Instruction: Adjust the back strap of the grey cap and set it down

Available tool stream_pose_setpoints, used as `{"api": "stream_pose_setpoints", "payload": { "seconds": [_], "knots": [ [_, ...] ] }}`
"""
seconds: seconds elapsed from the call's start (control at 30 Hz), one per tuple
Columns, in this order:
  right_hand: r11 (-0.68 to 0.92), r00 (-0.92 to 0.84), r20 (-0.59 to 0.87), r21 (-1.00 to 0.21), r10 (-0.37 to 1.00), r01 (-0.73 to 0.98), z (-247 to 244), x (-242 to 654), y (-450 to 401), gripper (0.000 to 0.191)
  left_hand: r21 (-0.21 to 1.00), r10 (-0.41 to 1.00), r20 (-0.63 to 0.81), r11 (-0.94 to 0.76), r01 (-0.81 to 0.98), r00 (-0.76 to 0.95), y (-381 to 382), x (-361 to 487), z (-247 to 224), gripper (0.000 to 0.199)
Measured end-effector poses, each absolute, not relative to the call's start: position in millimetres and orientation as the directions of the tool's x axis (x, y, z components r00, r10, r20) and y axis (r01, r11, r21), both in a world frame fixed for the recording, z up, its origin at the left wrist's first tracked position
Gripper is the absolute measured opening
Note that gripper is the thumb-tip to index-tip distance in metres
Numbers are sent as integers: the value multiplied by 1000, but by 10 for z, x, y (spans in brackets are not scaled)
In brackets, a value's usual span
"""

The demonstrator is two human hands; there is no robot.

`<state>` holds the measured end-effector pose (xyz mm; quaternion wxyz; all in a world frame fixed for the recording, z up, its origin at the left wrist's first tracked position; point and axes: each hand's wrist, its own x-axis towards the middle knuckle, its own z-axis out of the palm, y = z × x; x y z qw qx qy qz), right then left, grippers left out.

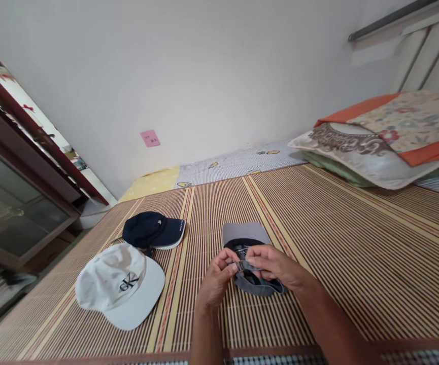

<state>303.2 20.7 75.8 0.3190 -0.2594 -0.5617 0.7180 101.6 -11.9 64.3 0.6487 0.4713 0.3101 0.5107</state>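
risk first: the strap (246, 265) at the back of the grey cap (250, 253) is a narrow band pinched only at the fingertips, so in my judgement it can slip out of one hand if the two hands pull unevenly. the cap rests upside down on the striped bamboo mat (356, 243), brim pointing away from the person; a sideways tug is likely to drag or flip it, since nothing else pins it down. the slatted surface could also catch a loose strap end, though that is a guess from its look.

left hand (216, 279): fingers curled nearly closed, thumb and forefinger pinching the left end of the strap. right hand (274, 264): also mostly closed, fingertips gripping the strap from the right, palm over the cap's rear edge. whether there is a buckle or clasp between the fingers is too small to tell.

position: the grey cap lies near the front middle of the mat, directly under both hands. a white cap (122, 284) lies to the left, well apart, and a navy cap (153, 229) just beyond it. pillows (379, 147) lie at the far right, clear of the work.
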Motion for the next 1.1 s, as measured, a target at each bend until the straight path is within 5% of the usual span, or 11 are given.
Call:
{"api": "stream_pose_setpoints", "payload": {
  "seconds": [0.87,1.1],
  "knots": [
    [-14,-548,114,-974,828,-224,757,2964,194,33,927,943,82,47,-372,323,-115,1144,639,32],
    [164,-539,169,-985,825,-58,865,2970,167,21,918,963,14,94,-386,268,-84,1130,616,40]
  ]
}}
